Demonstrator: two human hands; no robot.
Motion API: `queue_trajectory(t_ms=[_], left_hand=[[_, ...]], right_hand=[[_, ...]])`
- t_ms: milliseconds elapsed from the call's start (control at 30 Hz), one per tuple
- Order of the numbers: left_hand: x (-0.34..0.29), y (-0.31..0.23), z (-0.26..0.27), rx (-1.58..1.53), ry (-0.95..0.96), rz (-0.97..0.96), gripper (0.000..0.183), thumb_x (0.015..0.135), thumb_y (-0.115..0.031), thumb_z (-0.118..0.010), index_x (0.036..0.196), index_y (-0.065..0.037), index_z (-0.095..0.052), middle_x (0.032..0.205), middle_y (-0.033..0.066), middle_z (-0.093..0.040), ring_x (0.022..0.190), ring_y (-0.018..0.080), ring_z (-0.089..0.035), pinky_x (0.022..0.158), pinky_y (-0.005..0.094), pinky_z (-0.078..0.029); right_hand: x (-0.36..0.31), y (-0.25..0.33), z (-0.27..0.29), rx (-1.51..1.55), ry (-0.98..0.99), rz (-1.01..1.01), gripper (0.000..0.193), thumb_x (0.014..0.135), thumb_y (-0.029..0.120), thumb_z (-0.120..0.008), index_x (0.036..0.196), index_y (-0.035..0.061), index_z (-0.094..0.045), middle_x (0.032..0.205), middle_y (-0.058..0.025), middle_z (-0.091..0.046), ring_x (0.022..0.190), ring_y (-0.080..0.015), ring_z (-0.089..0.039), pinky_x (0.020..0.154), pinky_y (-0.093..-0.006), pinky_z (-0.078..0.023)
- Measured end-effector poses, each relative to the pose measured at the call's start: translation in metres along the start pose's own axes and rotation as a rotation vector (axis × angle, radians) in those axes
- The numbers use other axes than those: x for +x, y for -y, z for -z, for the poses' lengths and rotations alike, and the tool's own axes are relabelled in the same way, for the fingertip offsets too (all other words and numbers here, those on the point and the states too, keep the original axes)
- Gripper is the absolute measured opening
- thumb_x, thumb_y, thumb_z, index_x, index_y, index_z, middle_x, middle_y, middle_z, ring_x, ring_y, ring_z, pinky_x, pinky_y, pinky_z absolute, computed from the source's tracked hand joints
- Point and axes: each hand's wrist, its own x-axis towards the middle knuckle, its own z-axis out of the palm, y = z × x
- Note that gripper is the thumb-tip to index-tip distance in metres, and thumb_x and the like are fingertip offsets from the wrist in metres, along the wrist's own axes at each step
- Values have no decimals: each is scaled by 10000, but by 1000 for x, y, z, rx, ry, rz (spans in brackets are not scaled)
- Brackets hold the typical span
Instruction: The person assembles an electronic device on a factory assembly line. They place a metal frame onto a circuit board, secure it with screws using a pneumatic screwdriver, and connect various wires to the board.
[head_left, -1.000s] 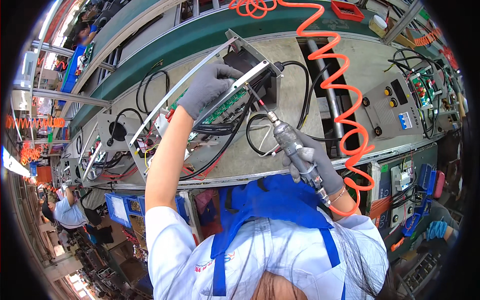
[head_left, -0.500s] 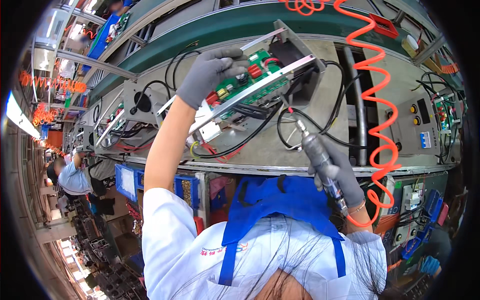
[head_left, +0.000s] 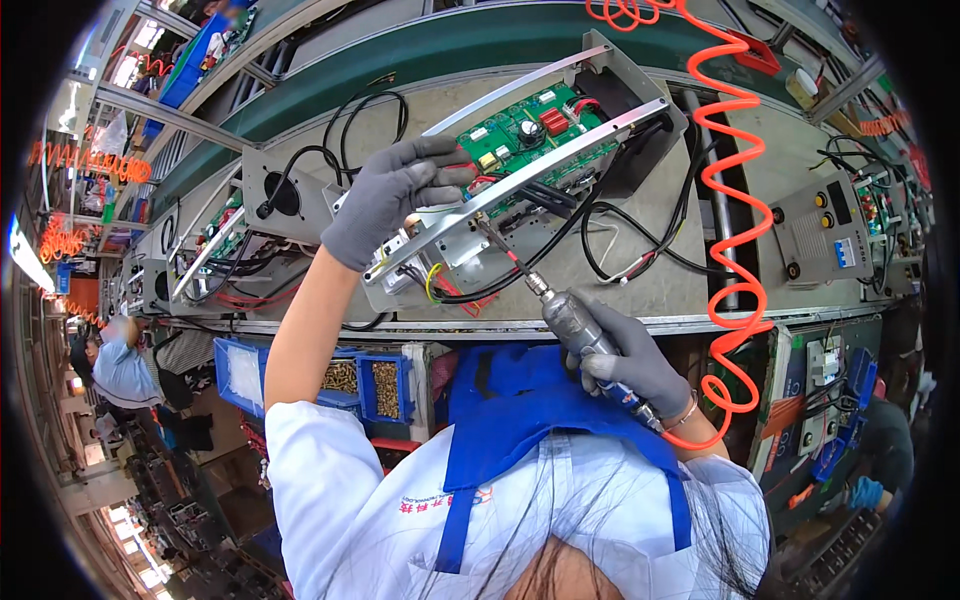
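A metal chassis [head_left: 660,103] with open sides lies tilted across the bench, a green circuit board [head_left: 550,125] between its rails. Over its left end reaches my left hand [head_left: 390,195], in a grey glove, fingers stretched toward the board beside the near rail; I see nothing held in it. My right hand [head_left: 635,360], gloved too, is wrapped round an air screwdriver [head_left: 572,322]. Its long bit points up and left, the tip at the chassis below the near rail. Whether the tip touches a screw is too small to tell. Black cables [head_left: 545,280] loop in front of the chassis.
An orange coiled air hose [head_left: 735,190] hangs at the right and runs to the screwdriver. Further units stand on the bench at left [head_left: 290,205] and right [head_left: 825,230]. Blue bins [head_left: 385,415] with small brass-coloured parts sit below the bench edge. A green conveyor [head_left: 350,90] runs behind.
The screwdriver has moved left and its bit now reaches the chassis. My left hand has shifted slightly left and down, off the board's middle. The chassis appears further right in view.
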Motion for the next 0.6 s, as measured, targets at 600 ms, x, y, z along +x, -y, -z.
queue_trajectory(t_ms=[600], left_hand=[[2,27,3,766,77,-79,301,889,-4,-584,1167,-38,-695,975,58,-713,867,116,-621,821,273,-492]], right_hand=[[-2,-9,-10,306,16,-12,805,796,364,-653,1461,22,-355,923,-147,-621,641,-158,-632,540,-290,-520]])
